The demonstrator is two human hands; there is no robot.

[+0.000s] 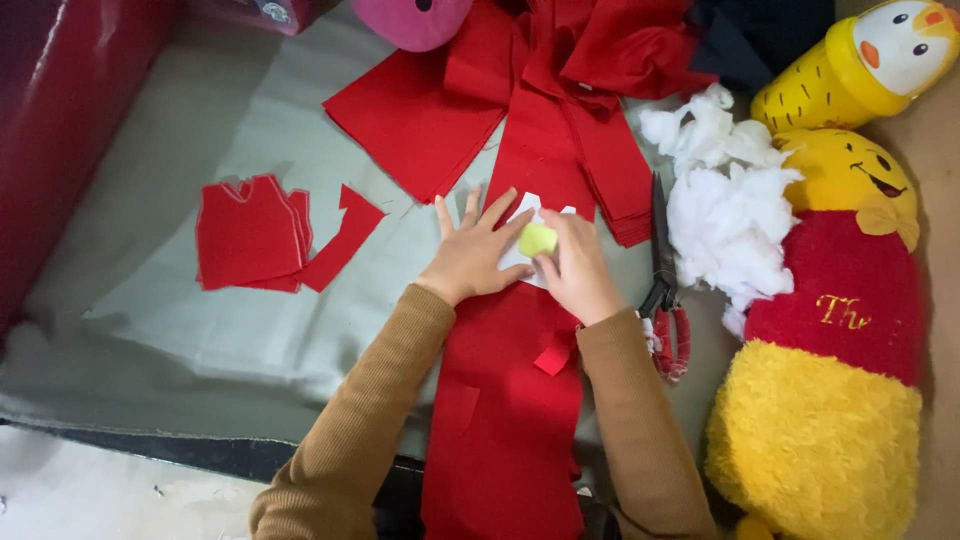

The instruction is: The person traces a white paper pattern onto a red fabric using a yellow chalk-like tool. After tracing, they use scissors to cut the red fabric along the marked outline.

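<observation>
Red felt strip (505, 400): left hand (470, 255) pressing white paper template (520, 250) flat, fingers spread; right hand (575, 270) pinching yellow chalk (537, 240), tracing; next needs steady outline.

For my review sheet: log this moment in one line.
left hand flat on white template | right hand holds yellow chalk | red fabric beneath

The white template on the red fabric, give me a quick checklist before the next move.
1. Left hand flat on the white template: ok.
2. Right hand gripping the yellow chalk: ok.
3. Red fabric strip smooth under the template: cannot tell, the hands cover it.
4. Template fully on the fabric: cannot tell, mostly hidden.
5. Scissors beside the right hand, off the strip: ok.
6. White stuffing off the strip: ok.
</observation>
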